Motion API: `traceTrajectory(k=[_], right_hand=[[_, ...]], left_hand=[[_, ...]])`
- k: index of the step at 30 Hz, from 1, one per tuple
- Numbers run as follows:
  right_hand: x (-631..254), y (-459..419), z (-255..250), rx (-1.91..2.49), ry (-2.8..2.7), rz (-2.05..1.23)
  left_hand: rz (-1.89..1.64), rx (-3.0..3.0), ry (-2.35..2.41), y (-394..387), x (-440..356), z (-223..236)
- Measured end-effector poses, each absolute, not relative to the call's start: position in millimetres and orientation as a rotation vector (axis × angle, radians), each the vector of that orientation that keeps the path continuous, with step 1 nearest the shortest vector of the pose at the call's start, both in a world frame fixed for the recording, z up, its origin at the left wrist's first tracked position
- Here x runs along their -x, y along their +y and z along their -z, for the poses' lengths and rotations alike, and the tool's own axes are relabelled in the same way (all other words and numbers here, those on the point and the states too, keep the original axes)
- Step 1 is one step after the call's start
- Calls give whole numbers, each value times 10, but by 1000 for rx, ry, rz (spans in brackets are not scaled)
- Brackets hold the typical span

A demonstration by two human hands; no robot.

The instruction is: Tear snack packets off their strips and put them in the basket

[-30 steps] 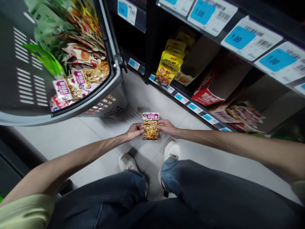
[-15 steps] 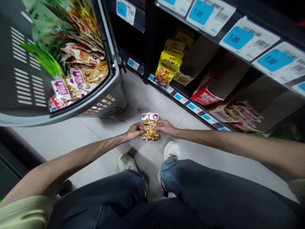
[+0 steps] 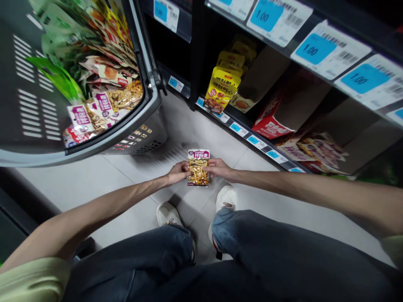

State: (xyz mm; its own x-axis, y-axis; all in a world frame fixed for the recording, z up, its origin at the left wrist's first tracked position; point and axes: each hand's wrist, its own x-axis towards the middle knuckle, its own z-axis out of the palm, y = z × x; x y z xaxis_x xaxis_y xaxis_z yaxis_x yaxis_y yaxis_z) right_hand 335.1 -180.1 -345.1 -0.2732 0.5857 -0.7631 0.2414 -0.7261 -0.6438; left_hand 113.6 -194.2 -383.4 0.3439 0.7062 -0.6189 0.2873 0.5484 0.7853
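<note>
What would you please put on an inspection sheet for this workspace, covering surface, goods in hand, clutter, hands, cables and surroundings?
Surface: pale tiled floor, with white shoes on it.
Job's things: one purple-and-white packet, front up, held above the floor.
Clutter: grey basket at upper left, holding mixed packets.
Left hand: fingers closed on the packet's left edge.
Right hand: fingers closed on its right edge.
Cables: nothing seen.
Surroundings: dark shelving with price labels, yellow packets and a red carton.
</note>
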Motion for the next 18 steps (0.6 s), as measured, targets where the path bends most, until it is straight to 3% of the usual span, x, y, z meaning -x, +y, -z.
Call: traceTrajectory(k=[6, 13, 18], right_hand=[[-3339, -1791, 3455, 1697, -988, -2099], [-3288, -1794, 3384, 1509, -860, -2246], [-3256, -1804, 3304, 1367, -996, -2392]], left_hand=[[-406, -945, 1257, -1965, -1145, 3875], [-361, -938, 1056, -1990, -1327, 3485], [-372, -823, 1005, -2123, -1424, 3462]])
